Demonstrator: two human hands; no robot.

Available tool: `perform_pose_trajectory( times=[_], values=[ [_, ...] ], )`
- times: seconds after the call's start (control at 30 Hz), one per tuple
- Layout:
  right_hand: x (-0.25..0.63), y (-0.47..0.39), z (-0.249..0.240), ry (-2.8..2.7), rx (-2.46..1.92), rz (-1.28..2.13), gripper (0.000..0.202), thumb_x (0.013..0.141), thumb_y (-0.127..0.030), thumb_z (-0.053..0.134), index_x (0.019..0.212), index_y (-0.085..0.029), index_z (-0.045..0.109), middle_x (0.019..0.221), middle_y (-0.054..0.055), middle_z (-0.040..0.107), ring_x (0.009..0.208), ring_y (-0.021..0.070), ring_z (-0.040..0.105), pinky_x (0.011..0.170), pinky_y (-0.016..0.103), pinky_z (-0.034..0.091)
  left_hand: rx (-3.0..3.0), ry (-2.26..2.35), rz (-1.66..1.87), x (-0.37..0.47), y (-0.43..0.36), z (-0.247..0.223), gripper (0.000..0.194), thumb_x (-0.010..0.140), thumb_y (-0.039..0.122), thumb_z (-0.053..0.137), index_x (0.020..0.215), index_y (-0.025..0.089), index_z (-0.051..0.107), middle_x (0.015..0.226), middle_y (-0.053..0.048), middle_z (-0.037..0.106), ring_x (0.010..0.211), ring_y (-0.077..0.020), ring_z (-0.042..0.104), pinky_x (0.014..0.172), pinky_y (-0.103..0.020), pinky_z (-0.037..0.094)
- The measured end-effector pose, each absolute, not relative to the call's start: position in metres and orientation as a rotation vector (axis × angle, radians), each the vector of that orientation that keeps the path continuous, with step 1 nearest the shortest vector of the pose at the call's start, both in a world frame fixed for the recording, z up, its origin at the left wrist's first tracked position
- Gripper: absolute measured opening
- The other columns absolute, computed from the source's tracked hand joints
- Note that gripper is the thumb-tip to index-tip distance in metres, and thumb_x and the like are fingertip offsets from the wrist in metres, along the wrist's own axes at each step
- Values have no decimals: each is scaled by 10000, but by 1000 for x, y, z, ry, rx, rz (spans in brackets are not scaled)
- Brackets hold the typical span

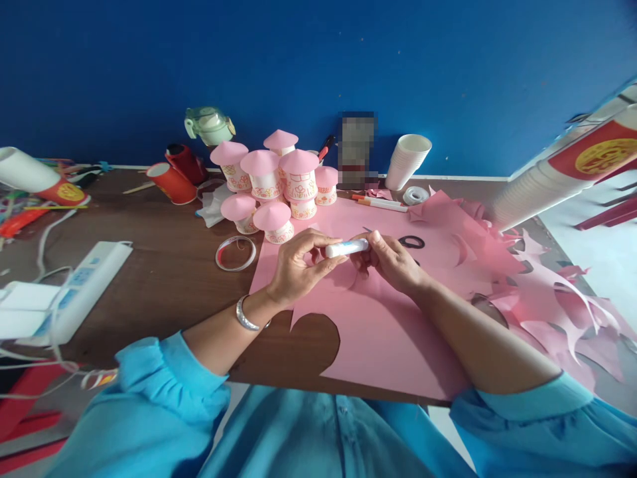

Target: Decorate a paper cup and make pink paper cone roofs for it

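A small white tube with a blue mark, which looks like a glue stick (343,248), lies level between my two hands. My left hand (301,262) pinches its left part between thumb and fingers. At the other end, my right hand (391,257) closes its thumb and fingers round the tube. Both hands are above a large pink paper sheet (383,332) with a rounded cut-out on its near left edge. Scissors with black handles (412,241) lie on the sheet behind my right hand, partly hidden. Beyond my left hand stand several small paper towers (263,174) with pink cone roofs and drawn patterns.
Pink paper scraps (557,299) heap on the right, beside a long leaning stack of paper cups (527,182). A tape roll (235,253) lies left of the sheet. White cups (408,160) and markers (381,202) are behind; a power strip (82,289) with cables is left.
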State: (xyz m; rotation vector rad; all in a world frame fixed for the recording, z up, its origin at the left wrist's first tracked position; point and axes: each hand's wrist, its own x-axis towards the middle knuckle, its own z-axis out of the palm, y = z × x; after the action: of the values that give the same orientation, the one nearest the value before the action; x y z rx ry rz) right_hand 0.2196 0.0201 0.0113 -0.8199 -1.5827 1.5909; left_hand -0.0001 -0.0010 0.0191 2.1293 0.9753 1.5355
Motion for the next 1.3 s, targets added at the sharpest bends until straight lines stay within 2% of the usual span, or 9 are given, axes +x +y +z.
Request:
perform_pose_trajectory(
  times=[0.1, 0.3, 0.43, 0.63, 0.8, 0.9, 1.0, 1.13, 1.3],
  values=[
    [218, 20, 13, -1612, -788, 1564, 512, 996, -666, 550, 788, -199, 584, 698, -15, 568, 577, 123, 558, 591, 280, 443, 2141, 995, 1523, 0, -1, 20, 188, 912, 373, 782, 989, 210, 732, 794, 1, 714, 692, -114, 627, 601, -251, 509],
    [217, 18, 14, -1657, -957, 1567, 616, 1003, -735, 436, 703, -207, 542, 564, -46, 466, 460, 107, 471, 516, 281, 366, 2153, 972, 1504, 1, -2, 21, 181, 900, 352, 799, 992, 210, 733, 804, 6, 724, 649, -98, 597, 586, -244, 500],
    [220, 21, 10, -1621, -907, 1579, 634, 1003, -740, 426, 730, -192, 590, 624, -17, 531, 528, 119, 527, 561, 279, 418, 2144, 943, 1520, 1, -1, 20, 161, 892, 303, 809, 993, 206, 728, 831, 5, 737, 680, -99, 614, 613, -240, 511],
    [218, 23, 5, -1501, -756, 1671, 457, 980, -605, 627, 811, -181, 638, 710, -5, 590, 620, 127, 579, 615, 279, 475, 2108, 982, 1513, 0, -1, 19, 189, 899, 357, 800, 1006, 216, 734, 833, 0, 732, 712, -113, 638, 611, -244, 516],
    [213, 20, 16, -1195, -757, 1727, 421, 760, -501, 889, 1005, -210, 708, 737, -32, 604, 584, 108, 546, 575, 272, 517, 2015, 964, 1378, -1, 4, 8, 289, 890, 385, 801, 1101, 214, 702, 952, -30, 726, 757, -125, 654, 623, -247, 534],
    [216, 23, 23, -1104, -829, 1497, 362, 750, -476, 894, 933, -233, 698, 716, -55, 549, 547, 82, 447, 542, 247, 486, 2084, 1075, 1235, -5, 9, -1, 389, 868, 281, 808, 1210, 199, 641, 1051, -48, 701, 759, -120, 649, 636, -246, 541],
    [221, 26, 24, -1241, -912, 1177, 389, 778, -557, 853, 877, -232, 664, 771, -26, 605, 582, 97, 483, 531, 249, 464, 2306, 1329, 937, -10, 11, -2, 252, 905, 141, 670, 1148, 193, 631, 1048, -47, 686, 815, -143, 646, 727, -285, 543],
    [219, 20, 18, -1656, -1032, 887, 382, 869, -580, 773, 900, -215, 665, 815, 9, 670, 636, 121, 576, 569, 258, 466, 2420, 1564, 390, -9, 6, 10, 178, 949, 204, 613, 1124, 197, 643, 1133, -77, 697, 1005, -233, 677, 737, -328, 525],
    [212, 11, 12, -2006, -989, 558, 337, 975, -530, 668, 896, -203, 657, 846, 29, 676, 622, 118, 578, 609, 263, 495, 2448, 1619, 211, -4, 3, 24, 203, 982, 198, 552, 1159, 194, 650, 1204, -86, 692, 1075, -249, 674, 730, -328, 502]
  ],
)
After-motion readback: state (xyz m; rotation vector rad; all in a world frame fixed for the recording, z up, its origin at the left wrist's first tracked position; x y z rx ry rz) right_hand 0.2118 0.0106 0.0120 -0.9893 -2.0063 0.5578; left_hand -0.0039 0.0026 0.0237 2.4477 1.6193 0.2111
